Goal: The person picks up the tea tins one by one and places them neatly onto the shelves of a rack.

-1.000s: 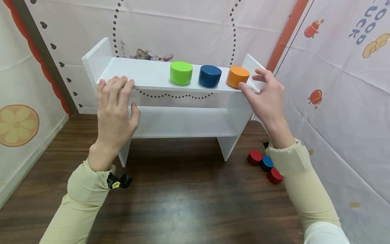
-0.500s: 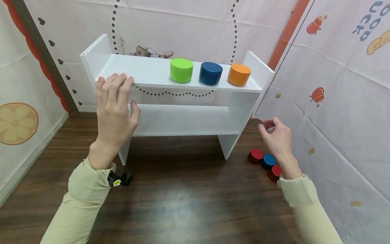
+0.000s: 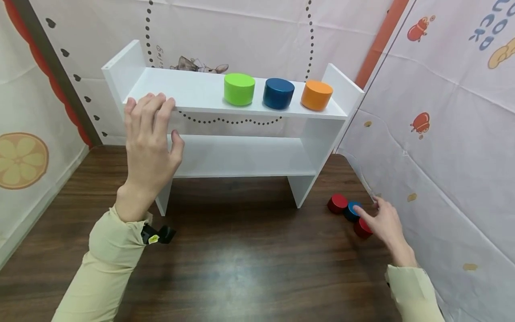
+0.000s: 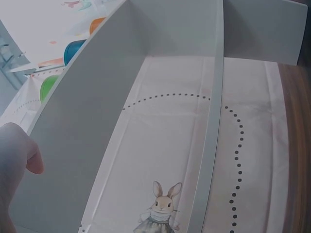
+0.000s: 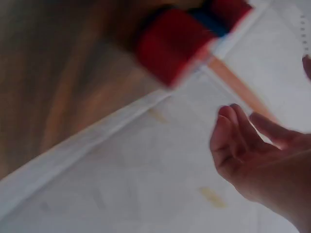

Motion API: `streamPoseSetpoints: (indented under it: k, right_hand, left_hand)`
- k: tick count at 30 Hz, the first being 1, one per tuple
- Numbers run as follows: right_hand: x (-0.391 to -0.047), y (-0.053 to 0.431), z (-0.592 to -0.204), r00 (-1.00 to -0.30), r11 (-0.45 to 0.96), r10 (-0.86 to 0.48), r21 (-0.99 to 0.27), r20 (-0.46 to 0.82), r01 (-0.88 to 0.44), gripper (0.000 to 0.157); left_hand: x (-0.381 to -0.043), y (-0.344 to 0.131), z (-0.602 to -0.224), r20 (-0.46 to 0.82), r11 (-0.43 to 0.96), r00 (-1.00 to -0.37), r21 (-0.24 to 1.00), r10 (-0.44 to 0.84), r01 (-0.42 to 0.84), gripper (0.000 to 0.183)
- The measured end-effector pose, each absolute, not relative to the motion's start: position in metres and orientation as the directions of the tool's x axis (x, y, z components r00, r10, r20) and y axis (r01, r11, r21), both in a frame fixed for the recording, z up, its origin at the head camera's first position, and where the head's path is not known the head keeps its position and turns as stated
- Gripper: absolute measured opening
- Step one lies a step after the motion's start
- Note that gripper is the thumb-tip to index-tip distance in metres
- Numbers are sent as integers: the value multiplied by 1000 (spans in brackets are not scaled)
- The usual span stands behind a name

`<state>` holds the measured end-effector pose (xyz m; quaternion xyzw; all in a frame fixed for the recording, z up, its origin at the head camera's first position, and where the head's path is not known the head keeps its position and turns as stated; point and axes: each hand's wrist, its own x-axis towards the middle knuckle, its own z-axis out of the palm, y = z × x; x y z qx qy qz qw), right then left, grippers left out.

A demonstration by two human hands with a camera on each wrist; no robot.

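Note:
My left hand rests with its fingertips on the front edge of the white shelf's top board, at the left end. Over on the right, my right hand hovers by a small group of cylinders on the table, thumb and fingers apart and holding nothing. That group is a red cylinder, a blue cylinder and a nearer red cylinder, which the hand partly overlaps in the head view. In the right wrist view the nearer red cylinder is blurred, apart from the fingers.
A green cylinder, a dark blue cylinder and an orange cylinder stand in a row on the top board. Below is a lower board. The wooden table meets a printed cloth wall at the right.
My right hand has left the orange cylinder on the top board and moved down to the cylinders on the table at the right. The left hand stays on the shelf edge.

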<state>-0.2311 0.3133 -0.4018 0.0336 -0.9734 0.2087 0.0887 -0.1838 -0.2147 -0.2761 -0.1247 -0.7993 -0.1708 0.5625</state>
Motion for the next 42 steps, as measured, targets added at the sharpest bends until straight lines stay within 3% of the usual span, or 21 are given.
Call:
streamPoseSetpoints:
  k: [4,7,25,42]
  right_hand:
    - [-226,326,-416,-1000,944,-24,-329,5,-24,103]
    - [-223,330,-424,-997,950,-13,-313,-78,12,107]
    - [-227,338,-445,-999,915,-21,-402,-49,1,76]
    - [-222,336,-445,-998,896,35,-441,-53,55,72]
  left_hand:
    - [-184,-215,-276,940,910,-340,136,6,392,49]
    - [-184,-215,-276,939,911,-344,138,5,389,49]
    - [-185,-215,-279,944,902,-330,158,-18,401,48]
    - [-188,-213,-278,948,899,-318,164,-29,407,48]
